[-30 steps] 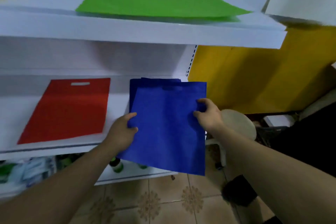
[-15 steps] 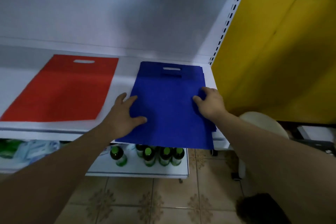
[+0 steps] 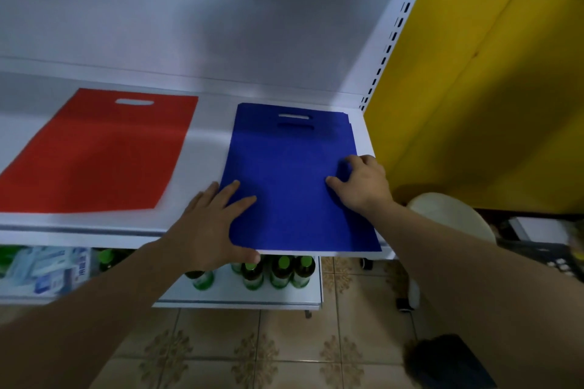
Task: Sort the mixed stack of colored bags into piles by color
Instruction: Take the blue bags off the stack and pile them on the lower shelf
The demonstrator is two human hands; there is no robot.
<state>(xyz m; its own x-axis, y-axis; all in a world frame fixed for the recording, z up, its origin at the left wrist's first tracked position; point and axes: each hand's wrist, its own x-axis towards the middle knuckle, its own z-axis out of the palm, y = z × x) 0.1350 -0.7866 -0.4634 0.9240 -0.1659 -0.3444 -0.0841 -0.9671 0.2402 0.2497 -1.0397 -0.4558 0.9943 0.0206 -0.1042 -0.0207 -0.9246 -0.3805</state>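
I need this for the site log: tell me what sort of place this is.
Most likely a small shop or its stockroom. There is white metal shelving with a slotted upright, green-capped bottles stand in a row on the lower shelf, and packaged goods lie at lower left.

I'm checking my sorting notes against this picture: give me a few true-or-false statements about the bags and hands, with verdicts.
1. The red bag lies left of the blue bags on the same shelf. True.
2. The left hand holds the red bag. False: it lies flat on the blue bags' left edge.
3. The right hand touches the blue bags. True.
4. The bottles on the lower shelf have red caps. False: the caps are green.
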